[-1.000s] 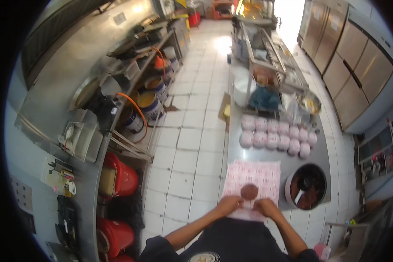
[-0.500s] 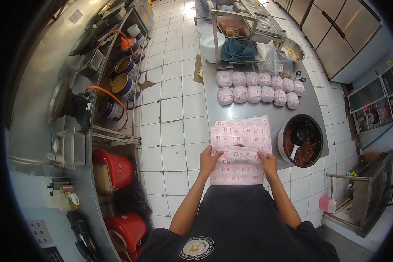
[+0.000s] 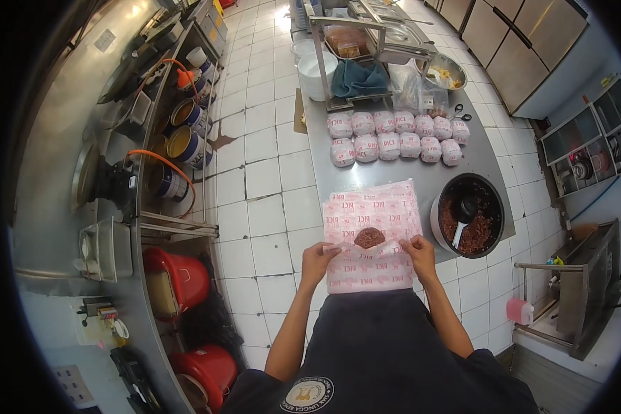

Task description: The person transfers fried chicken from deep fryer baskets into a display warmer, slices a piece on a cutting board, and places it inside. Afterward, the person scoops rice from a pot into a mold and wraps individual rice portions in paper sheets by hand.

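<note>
A stack of pink printed paper sheets (image 3: 369,207) lies at the near end of the steel table. On the top sheet rests a round mound of reddish-brown rice (image 3: 370,238), its lower edge behind the raised paper. My left hand (image 3: 319,261) pinches the sheet's near edge on the left. My right hand (image 3: 418,252) grips the same edge on the right, so a fold stands up between them. Right of the stack is a pot (image 3: 467,215) of the same rice, with a white-handled scoop (image 3: 460,231) in it. Behind the stack sit two rows of wrapped pink bundles (image 3: 389,146).
A metal rack (image 3: 338,62) with a teal cloth (image 3: 359,79) stands beyond the bundles, near a bowl of food (image 3: 446,72) and scissors (image 3: 462,112). Red bins (image 3: 186,281) and paint-type buckets (image 3: 190,146) are under the left counter.
Over the last half second the folded paper edge has come back towards me, uncovering much of the rice mound. Both hands keep hold of the sheet. The camera view has shifted slightly.
</note>
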{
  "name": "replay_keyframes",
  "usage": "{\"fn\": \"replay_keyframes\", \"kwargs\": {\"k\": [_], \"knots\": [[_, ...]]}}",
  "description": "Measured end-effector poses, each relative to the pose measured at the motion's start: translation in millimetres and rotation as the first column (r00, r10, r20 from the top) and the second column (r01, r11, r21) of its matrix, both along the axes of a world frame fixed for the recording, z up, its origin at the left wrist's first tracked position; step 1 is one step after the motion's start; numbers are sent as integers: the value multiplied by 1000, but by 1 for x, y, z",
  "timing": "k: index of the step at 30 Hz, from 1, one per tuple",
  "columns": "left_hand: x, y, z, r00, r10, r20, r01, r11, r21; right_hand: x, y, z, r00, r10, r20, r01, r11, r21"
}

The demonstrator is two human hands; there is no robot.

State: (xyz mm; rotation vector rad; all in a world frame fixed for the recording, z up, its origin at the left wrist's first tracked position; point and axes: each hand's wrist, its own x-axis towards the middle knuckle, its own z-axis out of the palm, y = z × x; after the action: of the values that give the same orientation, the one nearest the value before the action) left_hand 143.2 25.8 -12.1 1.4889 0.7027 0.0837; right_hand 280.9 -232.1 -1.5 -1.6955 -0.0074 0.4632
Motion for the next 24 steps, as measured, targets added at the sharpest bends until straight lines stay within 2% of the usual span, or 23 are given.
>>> {"fn": "replay_keyframes", "kwargs": {"k": [3,4,6,9,12,15,18,20,24], "knots": [[-12,5,2,995,-80,-53,87,986,142,-4,-5,3,999,39,-11,-39,999,-19],[-12,4,10,991,-124,-41,130,959,253,-5,-7,1,999,51,-9,-52,998,-27],[-6,1,45,976,-214,-29,203,862,464,-4,-10,-2,996,83,22,-82,995,-61],[22,-16,83,917,-367,157,126,638,760,-4,-11,-7,985,162,59,-153,979,-136],[49,-43,79,834,-544,-91,508,692,514,-5,-11,-7,976,214,30,-206,964,-168],[61,-56,54,778,-605,-171,592,614,523,-8,-3,18,973,223,58,-212,964,-159],[65,-55,52,800,-582,-145,590,720,366,-12,-5,30,949,279,147,-248,948,-202],[64,-52,49,791,-595,-144,610,746,267,-17,-3,41,930,296,220,-256,947,-192],[62,-50,38,841,-531,-102,539,838,82,-29,-9,46,929,321,182,-256,917,-306]]}}
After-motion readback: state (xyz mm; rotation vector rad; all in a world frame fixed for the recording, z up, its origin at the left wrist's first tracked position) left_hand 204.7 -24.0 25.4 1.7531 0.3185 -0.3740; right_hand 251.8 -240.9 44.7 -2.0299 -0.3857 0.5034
